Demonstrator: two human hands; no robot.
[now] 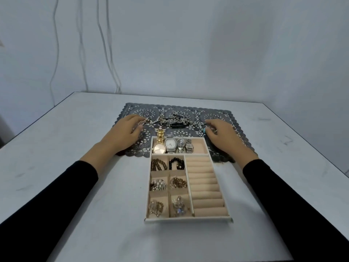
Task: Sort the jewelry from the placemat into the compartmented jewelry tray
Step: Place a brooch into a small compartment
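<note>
The white surface (75, 148) is carrying a grey lace placemat (217, 116), which is lying crosswise just beyond the jewelry tray (187, 220). The tray's far end is overlapping the mat's near edge. Both black-sleeved arms are reaching forward, one on each side of the tray.

The left hand (130, 129) is resting on the mat past the tray's far left corner, and its fingertips are pinching a pink-gold piece (143, 121). The right hand (221, 133) is sitting past the far right corner, its fingers curling around a turquoise-beaded piece (203, 130).

Between the two hands a tangle of chains (175, 119) is stretching left to right, its long axis running parallel to the tray's far wall. It is lying beyond that wall, roughly level with both sets of fingertips. The left end is running right up to the left hand, so that hand looks the nearer one.

Inside the tray, the watches (171, 145) are filling most of the far compartment, while the ring rolls (204, 186) along its right side are holding nothing.
</note>
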